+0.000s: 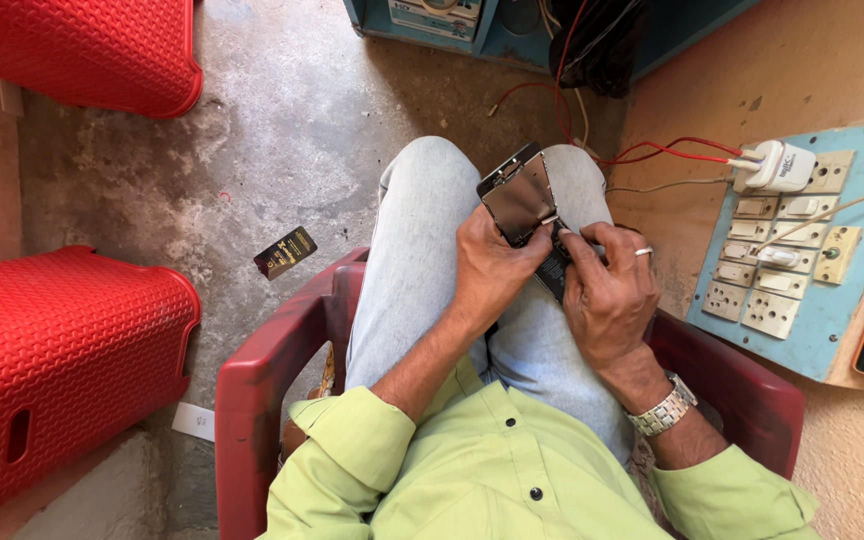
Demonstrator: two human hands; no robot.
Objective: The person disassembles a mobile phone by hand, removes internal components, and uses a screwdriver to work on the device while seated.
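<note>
An opened phone (519, 196) with its metal inner plate showing rests over my lap, above my pale jeans. My left hand (492, 268) grips its lower left edge, thumb against the plate. My right hand (607, 290), with a ring and a metal watch at the wrist, pinches the phone's lower right corner where a dark part (555, 272) sticks out. What the right fingertips hold there is too small to make out.
I sit in a red plastic chair (272, 370). Two red woven stools (62, 350) (92, 50) stand at left. A small dark packet (285, 251) lies on the concrete floor. A blue switchboard (802, 260) with a white charger (780, 166) and red wires is on the right wall.
</note>
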